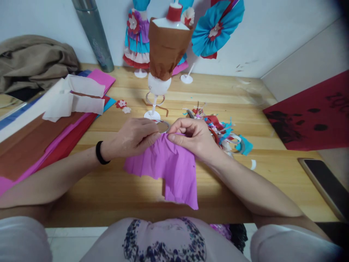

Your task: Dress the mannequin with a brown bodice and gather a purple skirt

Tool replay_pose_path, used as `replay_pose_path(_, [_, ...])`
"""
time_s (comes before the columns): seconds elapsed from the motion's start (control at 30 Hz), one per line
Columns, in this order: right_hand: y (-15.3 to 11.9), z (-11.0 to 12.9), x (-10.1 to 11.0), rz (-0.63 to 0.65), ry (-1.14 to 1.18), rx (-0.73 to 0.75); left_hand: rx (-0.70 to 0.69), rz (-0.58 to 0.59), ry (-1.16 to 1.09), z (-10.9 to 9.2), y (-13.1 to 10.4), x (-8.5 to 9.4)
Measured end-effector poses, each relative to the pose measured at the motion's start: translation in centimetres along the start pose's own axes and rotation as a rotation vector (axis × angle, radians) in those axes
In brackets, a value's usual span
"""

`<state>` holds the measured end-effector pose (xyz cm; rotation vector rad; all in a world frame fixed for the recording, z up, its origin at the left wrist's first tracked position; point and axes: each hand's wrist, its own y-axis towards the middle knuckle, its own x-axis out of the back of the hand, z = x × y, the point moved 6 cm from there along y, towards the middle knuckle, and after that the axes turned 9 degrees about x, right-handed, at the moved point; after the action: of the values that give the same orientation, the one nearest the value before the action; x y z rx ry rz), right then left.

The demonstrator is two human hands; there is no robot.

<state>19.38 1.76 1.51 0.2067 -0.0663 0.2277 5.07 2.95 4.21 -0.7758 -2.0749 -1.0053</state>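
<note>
A sheet of purple crepe paper point(177, 171) hangs from my two hands over the near part of the table, its top edge gathered in small folds. My left hand point(136, 136) pinches that edge, thumb on top. Close beside it, my right hand point(192, 138) grips the same edge between thumb and bent fingers. Just beyond my hands stands a white stemmed form point(159, 85) on a round base, its upper part wrapped in brown paper point(169, 47) with a red band at the neck. A roll of clear tape point(163, 126) lies partly hidden behind my fingers.
Stacked coloured paper sheets point(35, 145) lie at left, with paper flowers point(121, 104) nearby. Scraps point(223, 127) with scissors among them are piled at right. A bottle point(95, 36), decorated paper dresses point(137, 43) and a blue paper fan point(215, 29) stand by the wall. A phone point(324, 185) lies far right.
</note>
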Motion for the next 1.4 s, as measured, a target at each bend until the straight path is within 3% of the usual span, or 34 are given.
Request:
replay_pose_path(0.47, [0.09,0.07,-0.04,-0.007,-0.144,0.058,-0.003,-0.008,-0.001,-0.20,0.03,0.03])
replay_pose_path(1.03, [0.19,0.86,0.08,0.000,-0.262,0.142,0.065,0.073,0.019,-0.08,0.10,-0.36])
replay_pose_path(1.23, [0.07,0.80,0.09,-0.006,-0.251,0.120,0.021,0.037,-0.007,-0.25,0.04,-0.23])
replay_pose_path(1.4, [-0.04,0.45,0.06,-0.009,-0.224,0.062,0.088,0.092,0.027,0.25,-0.07,-0.60])
